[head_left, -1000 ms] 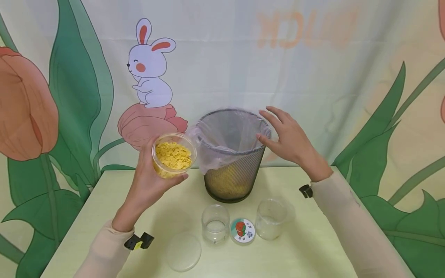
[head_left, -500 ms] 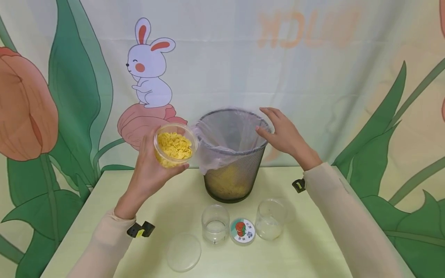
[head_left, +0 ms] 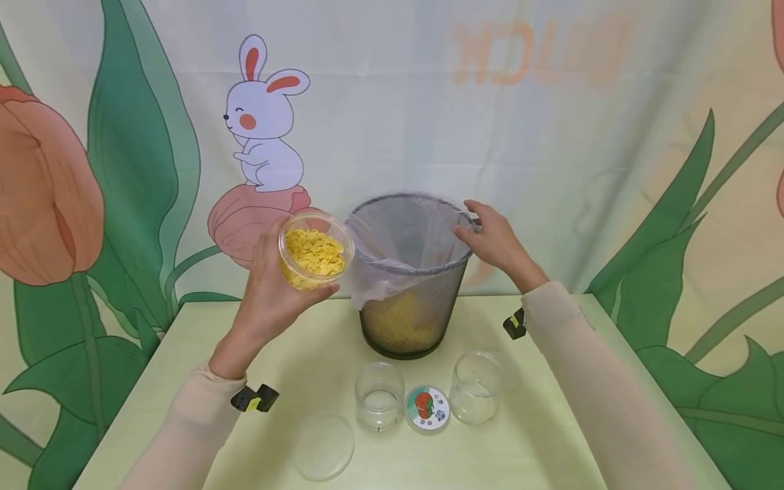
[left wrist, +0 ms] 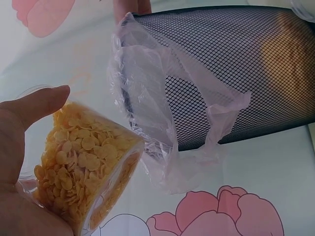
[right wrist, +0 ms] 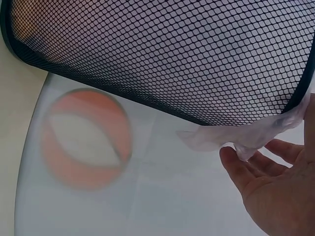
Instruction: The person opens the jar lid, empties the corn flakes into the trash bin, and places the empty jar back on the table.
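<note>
My left hand (head_left: 269, 299) grips a clear plastic jar (head_left: 315, 252) of yellow corn flakes (left wrist: 86, 157). Its open mouth faces up, tilted toward the head camera, left of the bin's rim. A black mesh wastebasket (head_left: 407, 320) stands at the back of the table, lined with a thin translucent bag (head_left: 380, 279) folded over its rim. Yellowish contents show through the mesh near its bottom. On the right side of that rim my right hand (head_left: 496, 238) holds on, thumb over the edge. In the right wrist view its fingers (right wrist: 268, 167) are at the overhanging bag.
Two clear empty jars (head_left: 380, 398) stand in front of the wastebasket. Between them lies a round printed lid (head_left: 428, 408); a clear lid (head_left: 323, 447) lies nearer on the left. A printed curtain (head_left: 392, 102) hangs behind the table (head_left: 520, 449).
My left hand has raised the jar of corn flakes slightly and moved it right, toward the wastebasket. My right hand has come in from beside the rim and taken hold of it.
</note>
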Demonstrator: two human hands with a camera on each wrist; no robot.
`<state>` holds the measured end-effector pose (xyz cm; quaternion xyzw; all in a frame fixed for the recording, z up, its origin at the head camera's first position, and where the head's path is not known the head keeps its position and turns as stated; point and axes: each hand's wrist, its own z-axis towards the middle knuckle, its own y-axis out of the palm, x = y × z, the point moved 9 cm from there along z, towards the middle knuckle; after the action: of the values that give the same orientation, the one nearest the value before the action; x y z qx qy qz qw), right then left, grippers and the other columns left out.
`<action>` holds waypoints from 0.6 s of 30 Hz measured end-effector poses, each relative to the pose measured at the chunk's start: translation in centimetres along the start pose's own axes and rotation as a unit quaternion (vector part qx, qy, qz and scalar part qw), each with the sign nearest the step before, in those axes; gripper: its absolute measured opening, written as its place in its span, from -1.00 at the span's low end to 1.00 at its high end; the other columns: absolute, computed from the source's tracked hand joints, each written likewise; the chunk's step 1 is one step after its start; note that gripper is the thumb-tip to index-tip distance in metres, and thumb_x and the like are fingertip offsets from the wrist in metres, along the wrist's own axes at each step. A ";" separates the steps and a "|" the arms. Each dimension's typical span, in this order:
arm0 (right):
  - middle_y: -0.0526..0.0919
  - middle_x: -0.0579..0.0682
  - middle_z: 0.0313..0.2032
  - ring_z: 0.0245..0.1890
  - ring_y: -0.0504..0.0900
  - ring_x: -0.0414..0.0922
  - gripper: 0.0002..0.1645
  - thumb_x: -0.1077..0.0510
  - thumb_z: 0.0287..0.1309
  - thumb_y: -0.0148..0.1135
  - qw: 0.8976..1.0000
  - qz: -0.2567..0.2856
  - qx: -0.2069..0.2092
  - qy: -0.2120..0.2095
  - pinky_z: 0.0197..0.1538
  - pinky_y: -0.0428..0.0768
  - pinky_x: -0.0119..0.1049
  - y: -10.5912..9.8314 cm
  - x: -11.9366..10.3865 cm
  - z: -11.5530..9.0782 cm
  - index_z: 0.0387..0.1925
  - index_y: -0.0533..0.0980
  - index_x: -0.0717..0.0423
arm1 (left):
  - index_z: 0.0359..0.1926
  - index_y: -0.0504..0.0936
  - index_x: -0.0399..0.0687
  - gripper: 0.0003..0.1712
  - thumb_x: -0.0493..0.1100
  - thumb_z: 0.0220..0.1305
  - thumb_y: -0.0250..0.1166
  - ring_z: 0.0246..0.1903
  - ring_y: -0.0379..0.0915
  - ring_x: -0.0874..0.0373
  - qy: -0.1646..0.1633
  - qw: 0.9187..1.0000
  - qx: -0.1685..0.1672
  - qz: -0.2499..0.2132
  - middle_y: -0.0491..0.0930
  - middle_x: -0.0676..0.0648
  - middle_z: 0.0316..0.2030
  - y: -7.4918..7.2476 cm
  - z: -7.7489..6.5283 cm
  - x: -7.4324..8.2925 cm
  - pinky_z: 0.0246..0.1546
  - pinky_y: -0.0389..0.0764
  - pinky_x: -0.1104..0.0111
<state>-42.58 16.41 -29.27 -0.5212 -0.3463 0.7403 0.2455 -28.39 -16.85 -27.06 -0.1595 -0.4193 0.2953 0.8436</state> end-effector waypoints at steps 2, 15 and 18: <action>0.21 0.16 0.46 0.36 0.35 0.19 -0.20 -0.06 0.37 0.07 1.000 0.009 0.003 0.009 0.34 0.40 0.10 0.1 0.4 0.1 0.50 0.08 0.11 | 0.48 0.04 0.00 0.36 -0.10 -0.32 0.68 0.27 0.18 -0.06 0.000 1.000 -0.001 0.001 0.24 -0.17 0.30 0.1 0.1 0.0 0.19 0.41 -0.17; 0.40 0.17 0.36 0.11 0.53 0.07 -0.33 0.14 0.27 -0.02 0.998 -0.007 0.029 0.048 0.23 0.48 0.03 0.3 1.4 0.6 0.41 0.25 0.19 | 0.49 0.03 0.03 0.35 -0.13 -0.29 0.67 0.27 0.15 -0.05 0.015 1.000 0.001 -0.007 0.25 -0.17 0.30 0.3 1.0 0.8 0.19 0.39 -0.18; 0.44 0.20 0.32 0.08 0.53 0.06 -0.33 0.15 0.27 -0.02 0.998 -0.009 0.028 0.053 0.23 0.48 0.01 0.3 1.5 0.7 0.41 0.27 0.20 | 0.49 0.05 0.06 0.33 -0.13 -0.29 0.67 0.27 0.15 -0.03 0.021 1.000 0.003 -0.013 0.25 -0.14 0.31 0.3 1.3 1.1 0.21 0.37 -0.16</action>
<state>-43.71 17.13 -30.29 -0.5493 -0.3165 0.7190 0.2849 -28.95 -15.93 -25.76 -0.1579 -0.4031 0.2822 0.8561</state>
